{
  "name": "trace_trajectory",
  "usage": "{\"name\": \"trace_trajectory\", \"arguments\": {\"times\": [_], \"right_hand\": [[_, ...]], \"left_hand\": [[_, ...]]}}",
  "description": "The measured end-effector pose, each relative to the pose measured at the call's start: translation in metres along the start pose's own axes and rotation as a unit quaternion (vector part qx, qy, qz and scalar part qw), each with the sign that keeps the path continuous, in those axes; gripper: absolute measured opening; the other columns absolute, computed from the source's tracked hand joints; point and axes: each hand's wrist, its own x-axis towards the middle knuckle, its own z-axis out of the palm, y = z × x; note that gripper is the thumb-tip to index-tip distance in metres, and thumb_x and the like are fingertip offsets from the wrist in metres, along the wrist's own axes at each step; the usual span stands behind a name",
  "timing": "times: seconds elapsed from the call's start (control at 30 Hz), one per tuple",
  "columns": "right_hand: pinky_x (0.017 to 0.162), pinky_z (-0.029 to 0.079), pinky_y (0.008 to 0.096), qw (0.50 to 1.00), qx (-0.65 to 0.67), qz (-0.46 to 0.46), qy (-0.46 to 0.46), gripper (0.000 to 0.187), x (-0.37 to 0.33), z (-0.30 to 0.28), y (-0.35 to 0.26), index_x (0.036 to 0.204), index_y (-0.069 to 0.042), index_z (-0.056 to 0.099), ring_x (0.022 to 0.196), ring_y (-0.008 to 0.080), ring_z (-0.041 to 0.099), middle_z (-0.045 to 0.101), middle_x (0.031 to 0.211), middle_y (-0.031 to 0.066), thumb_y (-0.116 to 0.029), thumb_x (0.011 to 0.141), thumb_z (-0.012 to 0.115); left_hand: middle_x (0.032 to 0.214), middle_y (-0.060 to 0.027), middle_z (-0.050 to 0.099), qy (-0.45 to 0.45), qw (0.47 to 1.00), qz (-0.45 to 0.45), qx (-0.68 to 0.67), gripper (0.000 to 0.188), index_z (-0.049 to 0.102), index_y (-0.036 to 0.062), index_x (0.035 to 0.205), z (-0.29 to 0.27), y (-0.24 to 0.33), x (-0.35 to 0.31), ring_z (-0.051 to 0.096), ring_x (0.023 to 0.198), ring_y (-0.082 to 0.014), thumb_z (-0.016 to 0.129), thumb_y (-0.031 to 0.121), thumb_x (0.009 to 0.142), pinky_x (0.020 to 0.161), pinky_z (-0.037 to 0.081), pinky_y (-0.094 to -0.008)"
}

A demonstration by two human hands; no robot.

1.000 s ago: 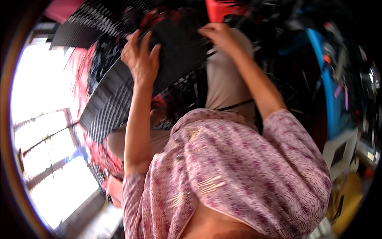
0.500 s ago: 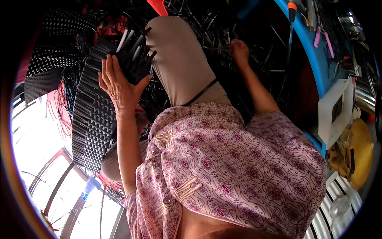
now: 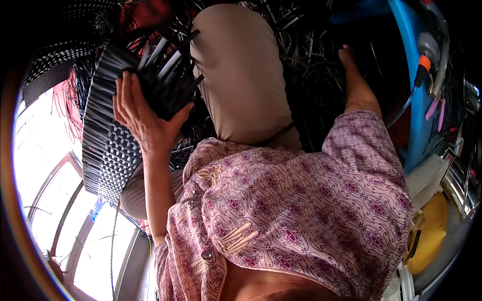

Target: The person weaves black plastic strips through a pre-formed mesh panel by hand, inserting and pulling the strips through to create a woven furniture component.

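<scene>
A piece woven from flat black strips (image 3: 113, 155) stands on the left beside my trousered leg, with a checkered weave low down and long strips along its upper part. My left hand (image 3: 145, 110) rests on its upper edge, fingers stretched and thumb spread wide. Loose strip ends (image 3: 168, 60) stick up past that hand, toward my knee. My right hand (image 3: 346, 56) reaches into the dark on the far right, near a heap of loose black strips (image 3: 296, 70). Shadow hides most of its fingers, so I cannot make out whether it holds anything.
My raised knee (image 3: 238, 70) stands between the hands. A blue curved rim (image 3: 415, 110) runs down the right, with a grey-and-orange tool (image 3: 426, 57) and a pink-handled tool (image 3: 436, 111) by it. A yellow object (image 3: 429, 233) lies lower right. Other woven black pieces (image 3: 60, 55) are at upper left.
My right hand has moved to the right and farther away, deeper into the dark. The left hand stays spread on the woven piece. The whole view has shifted somewhat.
</scene>
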Motion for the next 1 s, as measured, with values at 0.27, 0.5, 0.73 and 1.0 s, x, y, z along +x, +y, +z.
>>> {"name": "trace_trajectory", "arguments": {"times": [0.27, 0.5, 0.73, 1.0], "right_hand": [[0.106, 0.045, 0.0468, 0.957, -0.199, -0.178, 0.110, 0.049, -0.152, 0.031, 0.003, 0.135, -0.008, 0.053, 0.127, 0.0376, 0.054, 0.058, 0.134, 0.0189, -0.019, 0.088, 0.059], [0.092, 0.050, 0.0462, 0.936, 0.033, -0.299, 0.183, 0.031, -0.162, -0.037, -0.120, 0.121, -0.013, 0.061, 0.112, 0.0337, 0.059, 0.063, 0.115, 0.0114, -0.021, 0.091, 0.063], [0.077, 0.055, 0.0463, 0.936, 0.064, -0.334, -0.086, 0.024, -0.228, 0.074, -0.231, 0.100, -0.011, 0.071, 0.090, 0.0346, 0.069, 0.071, 0.094, 0.0124, -0.031, 0.093, 0.060], [0.074, 0.054, 0.0450, 0.942, -0.090, -0.284, -0.155, 0.023, -0.247, 0.139, -0.254, 0.098, -0.011, 0.071, 0.085, 0.0314, 0.068, 0.071, 0.089, 0.0106, -0.031, 0.093, 0.061]], "left_hand": [[0.155, -0.0170, 0.038, -0.001, 1.000, -0.008, 0.004, 0.119, 0.036, 0.0001, 0.151, -0.016, -0.007, -0.001, 0.034, 0.142, -0.0374, 0.084, 0.063, 0.063, 0.115, 0.023, -0.0529], [0.155, -0.0182, 0.038, -0.012, 1.000, -0.020, 0.012, 0.118, 0.036, -0.0003, 0.151, -0.018, -0.004, 0.005, 0.033, 0.143, -0.0380, 0.083, 0.064, 0.064, 0.115, 0.022, -0.0532], [0.153, -0.0200, 0.039, -0.039, 0.999, -0.026, -0.018, 0.118, 0.037, -0.0028, 0.150, -0.009, -0.016, 0.013, 0.034, 0.142, -0.0387, 0.083, 0.063, 0.063, 0.116, 0.023, -0.0510], [0.152, -0.0212, 0.040, -0.072, 0.993, -0.056, -0.076, 0.117, 0.041, -0.0052, 0.145, -0.008, -0.032, 0.046, 0.032, 0.143, -0.0400, 0.088, 0.054, 0.056, 0.118, 0.021, -0.0517]]}}
